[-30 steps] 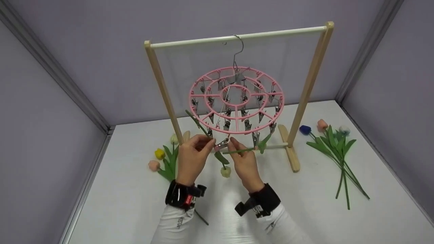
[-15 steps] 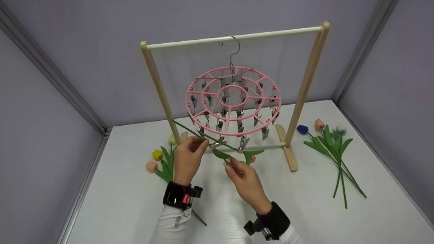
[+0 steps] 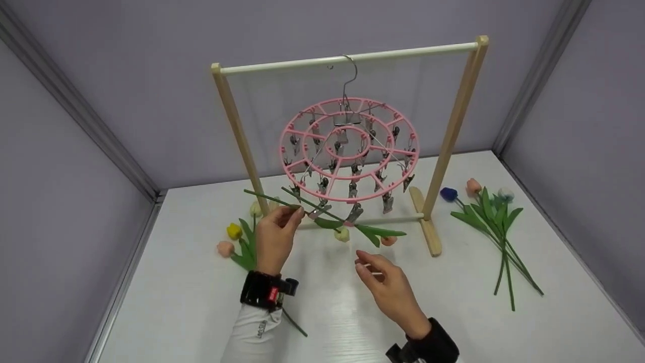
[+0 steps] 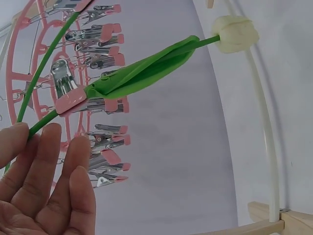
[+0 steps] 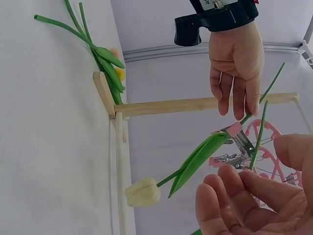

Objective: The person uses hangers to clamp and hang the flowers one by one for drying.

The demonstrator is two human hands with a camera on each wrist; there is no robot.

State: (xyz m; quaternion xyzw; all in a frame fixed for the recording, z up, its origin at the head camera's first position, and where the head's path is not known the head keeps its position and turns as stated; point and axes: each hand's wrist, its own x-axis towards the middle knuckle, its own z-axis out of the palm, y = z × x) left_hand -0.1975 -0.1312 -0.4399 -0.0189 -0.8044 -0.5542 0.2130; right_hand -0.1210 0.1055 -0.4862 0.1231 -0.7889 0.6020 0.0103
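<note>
Thumb and fingertips of my left hand [image 3: 277, 237] pinch the green stem of a cream artificial tulip [image 4: 237, 34]. Just past the fingertips, a metal clip with pink tips [image 4: 71, 100] grips that stem below the leaf. The clip hangs from a round pink clip hanger [image 3: 373, 198]. Beside it, another clip [image 3: 354, 214] holds a peach tulip [image 3: 388, 240], its stem slanting up to the left. My right hand [image 3: 390, 290] is below and right of both flowers, fingers loosely bent, touching nothing. In the right wrist view the cream bloom [image 5: 143, 192] points away from the clip.
A wooden stand with a white bar [image 3: 403, 52] carries the hanger by its metal hook. Tulips in yellow [image 3: 234, 231], peach and cream lie at left, partly behind my left arm. At right lie a blue tulip [image 3: 449, 194], a peach one and a pale one, stems crossed.
My right hand has left the clip, passed by the cream tulip's leaf and drawn back down and right. My left hand keeps its pinch on the stem. The hanger has turned slightly.
</note>
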